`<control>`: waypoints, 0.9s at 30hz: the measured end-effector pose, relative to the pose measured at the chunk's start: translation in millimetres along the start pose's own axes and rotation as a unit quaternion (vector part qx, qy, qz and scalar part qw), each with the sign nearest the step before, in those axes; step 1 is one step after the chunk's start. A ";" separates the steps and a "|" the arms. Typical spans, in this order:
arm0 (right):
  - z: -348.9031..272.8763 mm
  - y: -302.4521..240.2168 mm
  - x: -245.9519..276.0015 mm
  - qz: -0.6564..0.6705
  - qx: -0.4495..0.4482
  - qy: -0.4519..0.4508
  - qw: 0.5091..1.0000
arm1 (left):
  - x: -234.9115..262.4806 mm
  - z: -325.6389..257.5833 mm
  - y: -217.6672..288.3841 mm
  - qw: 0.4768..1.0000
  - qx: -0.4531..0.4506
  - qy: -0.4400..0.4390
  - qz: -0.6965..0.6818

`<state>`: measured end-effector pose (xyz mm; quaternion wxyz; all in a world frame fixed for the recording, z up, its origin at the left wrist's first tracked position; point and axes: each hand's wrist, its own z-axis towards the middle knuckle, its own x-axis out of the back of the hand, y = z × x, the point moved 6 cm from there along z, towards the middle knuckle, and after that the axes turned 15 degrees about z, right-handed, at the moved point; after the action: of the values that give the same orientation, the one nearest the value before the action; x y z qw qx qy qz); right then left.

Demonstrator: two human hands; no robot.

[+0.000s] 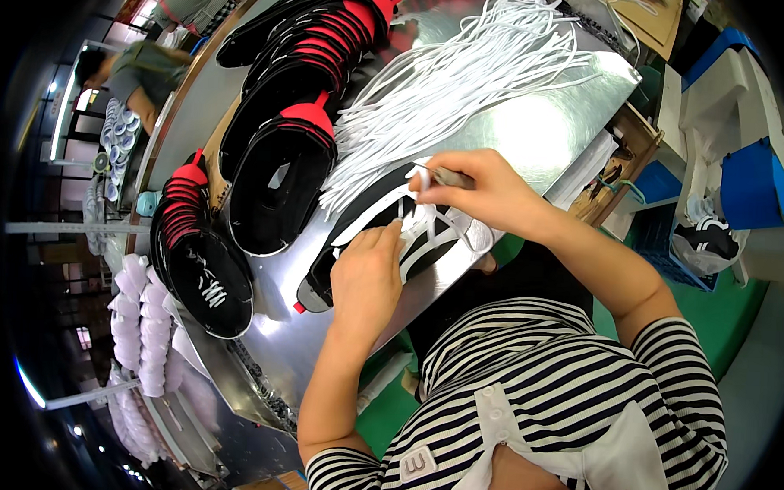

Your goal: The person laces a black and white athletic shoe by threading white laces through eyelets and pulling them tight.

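Observation:
A black and white shoe upper (358,229) lies tilted on the metal table in front of me, with a small red tab at its heel end. My left hand (368,274) is closed on the upper beside its lace opening, fingertips pinched at the eyelets. My right hand (489,192) is closed above the far end of the upper, thumb and forefinger pinching a white shoelace (423,175). Within its curled fingers shows a short grey-brown piece, perhaps a tool handle, partly hidden. Loose lace loops (449,230) hang over the upper's near side.
A big bundle of white shoelaces (449,83) spreads over the shiny metal table (578,105). Nested black and red shoe uppers (278,180) stand in rows at left. At right are an open wooden drawer (633,154) and a blue crate (668,246). Another person (143,81) works at far left.

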<state>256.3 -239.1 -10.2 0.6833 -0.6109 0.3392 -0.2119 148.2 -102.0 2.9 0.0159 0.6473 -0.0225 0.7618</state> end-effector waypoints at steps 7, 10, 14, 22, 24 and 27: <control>42.0 12.6 3.9 0.032 0.087 0.007 0.996 | -2.3 28.4 10.1 0.996 0.023 -0.080 -0.017; 44.1 18.8 8.7 -0.007 0.073 0.018 0.997 | -20.7 34.0 2.1 0.991 0.086 -0.083 -0.068; 20.2 31.6 22.2 -0.056 0.011 0.062 0.996 | -30.4 35.9 -3.2 0.986 0.132 -0.069 -0.078; -25.9 49.9 12.4 -0.113 -0.022 -0.008 0.993 | -35.1 35.8 -5.8 0.987 0.137 -0.038 -0.082; -23.3 50.7 11.9 -0.133 -0.020 -0.016 0.991 | -35.1 36.6 -5.9 0.987 0.133 -0.038 -0.081; -20.9 52.3 10.8 -0.168 -0.030 -0.024 0.985 | -37.7 37.9 -5.2 0.985 0.134 -0.053 -0.093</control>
<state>242.0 -252.6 -64.2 0.6272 -0.6846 0.2215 -0.2981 191.9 -98.7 -28.1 -0.0015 0.6824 0.1395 0.7176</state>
